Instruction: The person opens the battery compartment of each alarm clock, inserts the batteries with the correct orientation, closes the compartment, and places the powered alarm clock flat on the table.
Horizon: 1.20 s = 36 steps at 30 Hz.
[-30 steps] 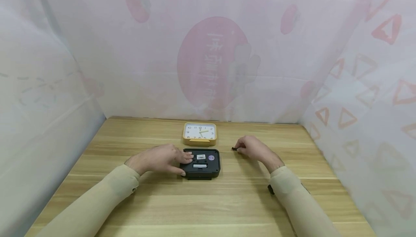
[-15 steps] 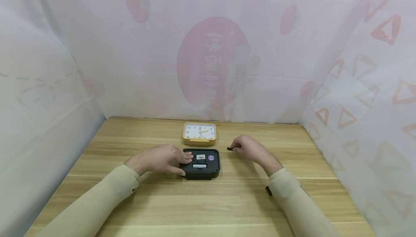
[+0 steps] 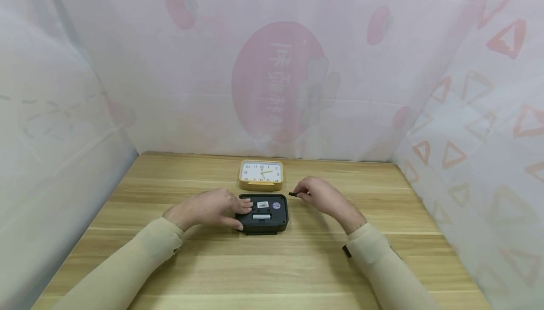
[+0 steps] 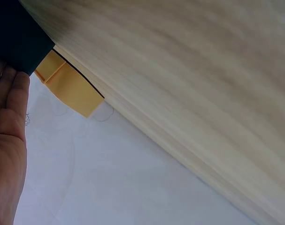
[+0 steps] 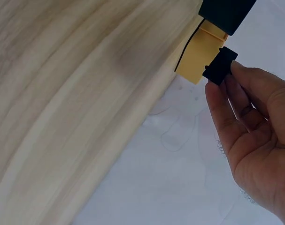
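Observation:
A black alarm clock [image 3: 272, 222] lies face down on the table, back up. A pale battery [image 3: 261, 216] shows in its uncovered slot. My left hand [image 3: 210, 207] rests on the clock's left end, fingers laid over the back and thumb at the near corner; in the left wrist view its straight fingers [image 4: 16, 93] touch the black casing. My right hand [image 3: 320, 194] pinches a small black battery cover [image 5: 220, 65] between thumb and fingers. The cover, with small tabs along one edge, is held just right of the clock's far right corner.
A yellow alarm clock [image 3: 261, 186] stands right behind the black one, its dial facing me. The wooden table [image 3: 204, 267] ends at printed white sheets [image 3: 191, 112] hanging at the back and both sides.
My right hand has moved left with the battery cover, bringing it closer to the black clock. The left hand and both clocks have stayed in place.

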Each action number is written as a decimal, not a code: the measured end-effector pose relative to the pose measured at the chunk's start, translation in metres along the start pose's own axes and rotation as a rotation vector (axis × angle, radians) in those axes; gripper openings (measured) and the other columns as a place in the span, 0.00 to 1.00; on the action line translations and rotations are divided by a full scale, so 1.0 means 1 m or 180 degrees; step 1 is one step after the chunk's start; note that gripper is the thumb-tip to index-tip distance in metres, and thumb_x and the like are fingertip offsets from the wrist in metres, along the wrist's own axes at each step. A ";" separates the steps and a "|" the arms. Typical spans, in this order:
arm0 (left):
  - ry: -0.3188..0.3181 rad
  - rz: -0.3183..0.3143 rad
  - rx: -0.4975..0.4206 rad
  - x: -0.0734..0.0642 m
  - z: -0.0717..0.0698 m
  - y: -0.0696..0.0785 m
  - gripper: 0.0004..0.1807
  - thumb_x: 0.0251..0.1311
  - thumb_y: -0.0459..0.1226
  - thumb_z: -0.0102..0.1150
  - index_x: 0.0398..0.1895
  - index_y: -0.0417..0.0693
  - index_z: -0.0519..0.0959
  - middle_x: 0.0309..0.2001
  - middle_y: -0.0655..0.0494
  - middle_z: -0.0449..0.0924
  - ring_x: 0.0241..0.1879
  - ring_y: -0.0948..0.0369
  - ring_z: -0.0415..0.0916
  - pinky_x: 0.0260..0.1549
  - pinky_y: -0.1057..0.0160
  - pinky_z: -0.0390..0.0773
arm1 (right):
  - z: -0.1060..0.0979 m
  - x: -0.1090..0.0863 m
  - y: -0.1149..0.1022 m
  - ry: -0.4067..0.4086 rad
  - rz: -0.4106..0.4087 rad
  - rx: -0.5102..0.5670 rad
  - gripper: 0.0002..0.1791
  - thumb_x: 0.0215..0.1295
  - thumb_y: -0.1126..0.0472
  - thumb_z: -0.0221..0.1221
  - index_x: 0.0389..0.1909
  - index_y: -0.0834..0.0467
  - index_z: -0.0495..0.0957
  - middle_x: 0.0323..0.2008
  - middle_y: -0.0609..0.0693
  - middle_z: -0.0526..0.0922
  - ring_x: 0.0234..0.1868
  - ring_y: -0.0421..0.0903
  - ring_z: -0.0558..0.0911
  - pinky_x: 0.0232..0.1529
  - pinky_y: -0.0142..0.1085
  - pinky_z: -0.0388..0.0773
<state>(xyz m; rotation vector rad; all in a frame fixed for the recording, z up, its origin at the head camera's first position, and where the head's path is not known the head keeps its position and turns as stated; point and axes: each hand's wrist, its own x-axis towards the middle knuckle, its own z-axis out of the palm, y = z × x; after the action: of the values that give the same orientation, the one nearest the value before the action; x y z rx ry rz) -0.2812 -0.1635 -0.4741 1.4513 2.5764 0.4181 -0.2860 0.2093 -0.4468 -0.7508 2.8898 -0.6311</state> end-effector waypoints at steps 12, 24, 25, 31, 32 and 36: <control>0.0004 0.0061 0.0088 0.001 -0.002 0.005 0.34 0.74 0.54 0.80 0.75 0.47 0.88 0.74 0.47 0.88 0.75 0.54 0.89 0.74 0.48 0.90 | 0.003 -0.002 -0.018 0.0090 -0.0223 -0.0039 0.07 0.83 0.66 0.71 0.53 0.57 0.96 0.49 0.50 0.97 0.50 0.44 0.93 0.56 0.43 0.95; -0.0010 0.0064 0.0048 0.002 -0.004 0.006 0.33 0.75 0.53 0.80 0.75 0.47 0.88 0.74 0.47 0.88 0.74 0.52 0.90 0.74 0.46 0.90 | 0.006 -0.006 -0.032 0.0113 -0.0339 -0.0062 0.08 0.82 0.67 0.72 0.55 0.58 0.96 0.50 0.51 0.97 0.53 0.47 0.94 0.59 0.44 0.95; -0.0008 0.0060 0.0045 0.002 -0.004 0.006 0.33 0.74 0.53 0.80 0.75 0.47 0.88 0.74 0.47 0.87 0.74 0.52 0.90 0.74 0.47 0.90 | 0.007 -0.006 -0.033 0.0105 -0.0358 -0.0074 0.08 0.82 0.67 0.72 0.55 0.58 0.96 0.51 0.51 0.97 0.53 0.47 0.94 0.59 0.44 0.95; -0.0012 0.0000 0.0072 -0.001 -0.004 0.007 0.33 0.75 0.54 0.79 0.75 0.48 0.88 0.75 0.48 0.87 0.75 0.53 0.89 0.75 0.46 0.89 | 0.009 -0.006 -0.042 0.0089 -0.0440 -0.0105 0.08 0.83 0.65 0.71 0.55 0.58 0.96 0.52 0.51 0.97 0.55 0.48 0.94 0.61 0.48 0.94; -0.0010 -0.0003 0.0083 -0.001 -0.003 0.007 0.33 0.75 0.54 0.79 0.76 0.48 0.88 0.76 0.48 0.87 0.75 0.53 0.89 0.75 0.46 0.89 | 0.009 -0.006 -0.043 0.0086 -0.0452 -0.0107 0.08 0.83 0.65 0.71 0.55 0.57 0.95 0.52 0.51 0.97 0.55 0.48 0.94 0.62 0.48 0.94; -0.0020 -0.0009 0.0073 0.000 -0.003 0.006 0.33 0.76 0.54 0.78 0.76 0.48 0.87 0.76 0.48 0.86 0.75 0.53 0.89 0.76 0.47 0.89 | 0.013 -0.006 -0.048 0.0100 -0.0537 -0.0143 0.08 0.84 0.65 0.70 0.55 0.58 0.95 0.54 0.52 0.97 0.58 0.50 0.94 0.66 0.49 0.94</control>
<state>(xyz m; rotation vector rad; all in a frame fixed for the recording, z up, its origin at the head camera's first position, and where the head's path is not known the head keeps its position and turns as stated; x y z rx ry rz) -0.2766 -0.1612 -0.4692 1.4537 2.5863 0.3843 -0.2573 0.1694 -0.4387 -1.0077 2.8992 -0.6013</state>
